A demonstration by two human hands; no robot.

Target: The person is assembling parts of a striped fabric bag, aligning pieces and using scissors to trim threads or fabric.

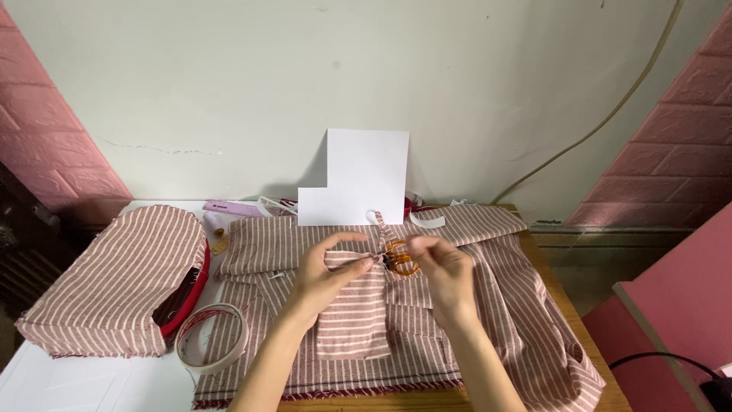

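Both hands are up over the middle of the table, working close together. Left hand (324, 271) has its fingers pinched shut on the top edge of a small striped fabric piece (352, 309) — red-and-white stripes, folded into a narrow panel that lies on top of the bigger striped cloth (488, 305) spread across the table. Right hand (442, 267) is curled in toward the same spot, fingertips closed on something small right at that edge; can't tell if it's a pin, a thread or just the fabric. Orange-handled scissors (400, 258) sit just behind the fingers, touching or nearly touching the right hand. Looks to me like they're at the fiddly bit, lining up or fixing the top edge of that panel, and whatever follows will want a steady pinch so the stripes don't slip out of line. Off to the left there's a roll of tape (212, 337) lying flat, and a bulky striped bundle (114, 278) with a red rim showing under it. A white card (358, 179) leans against the wall — plain pale wall, pink brick-pattern panels (46, 122) on both sides, a cable (610, 114) running up on the right. Wooden table (568, 305) edge shows at the right.
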